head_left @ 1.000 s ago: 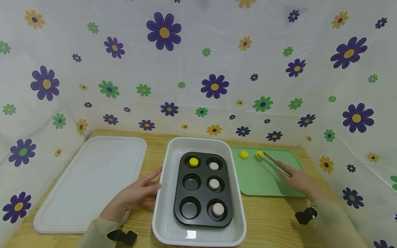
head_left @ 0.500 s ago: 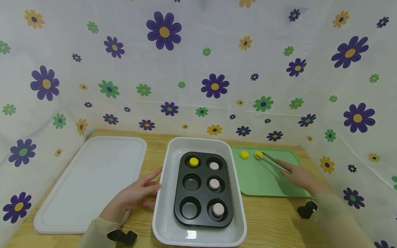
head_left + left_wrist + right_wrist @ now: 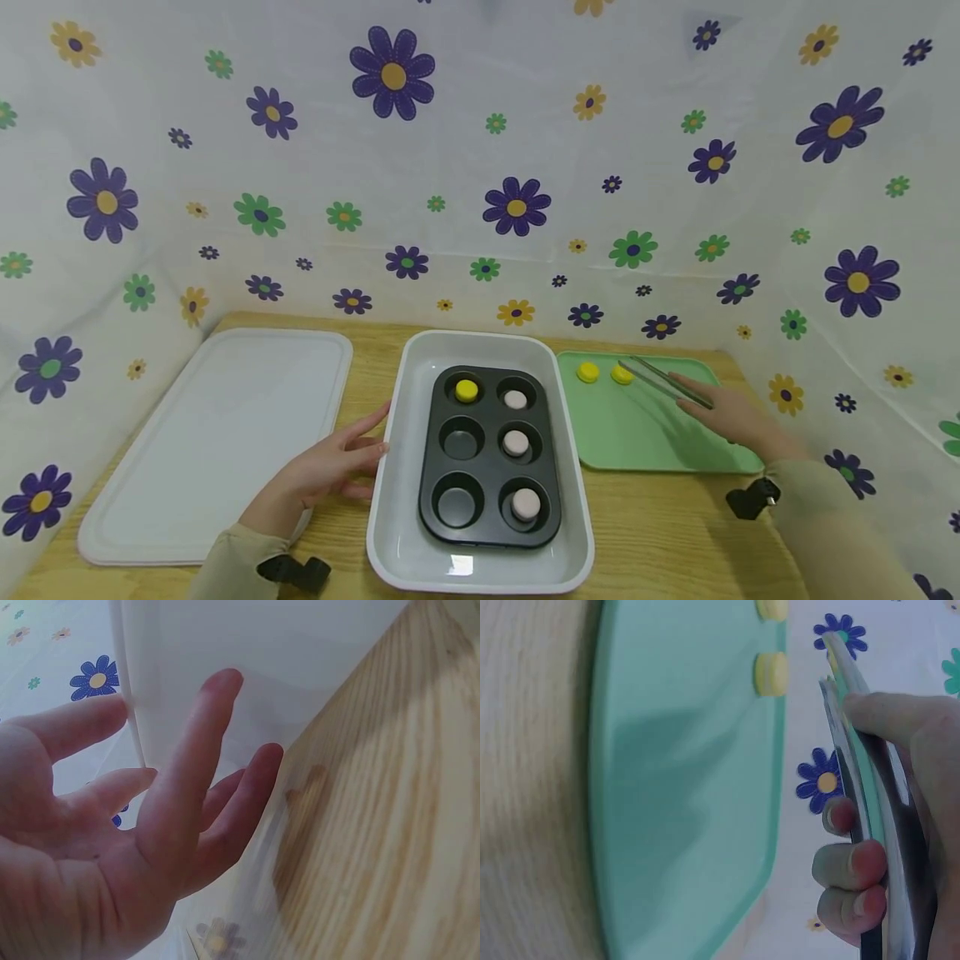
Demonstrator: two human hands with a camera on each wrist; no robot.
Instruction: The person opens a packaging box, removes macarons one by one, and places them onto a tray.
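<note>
tongs (image 3: pixel 866 780) raised over a green tray (image 3: pixel 637 433)

at far left a white board (image 3: pixel 217 442) with rounded corners lies on the wooden surface (image 3: pixel 637 525). next comes the left grip (image 3: pixel 341 462), a bare hand below a beige sleeve (image 3: pixel 243 560); it is released, the fingers spread and loosely bent, touching the left side of a white tub (image 3: pixel 396 492). a dark muffin pan (image 3: pixel 490 458) with six cups sits inside the tub. in its left column, the back cup holds a yellow disc (image 3: pixel 467 391); in its right column stand three pale pink discs (image 3: pixel 516 443), one to each cup.

just right of the tub is the green tray. near its back edge lie two more discs, apart from each other: the left-hand disc (image 3: pixel 588 372) and the right-hand disc (image 3: pixel 622 372). the tips of the tongs, parted, are close to the right-hand disc in the head view; the right wrist view shows them lifted, with nothing between them. the right grip (image 3: pixel 720 412) is grasping the tongs, fingers curled round both arms. behind everything hangs a white flowered cloth (image 3: pixel 450 150).
</note>
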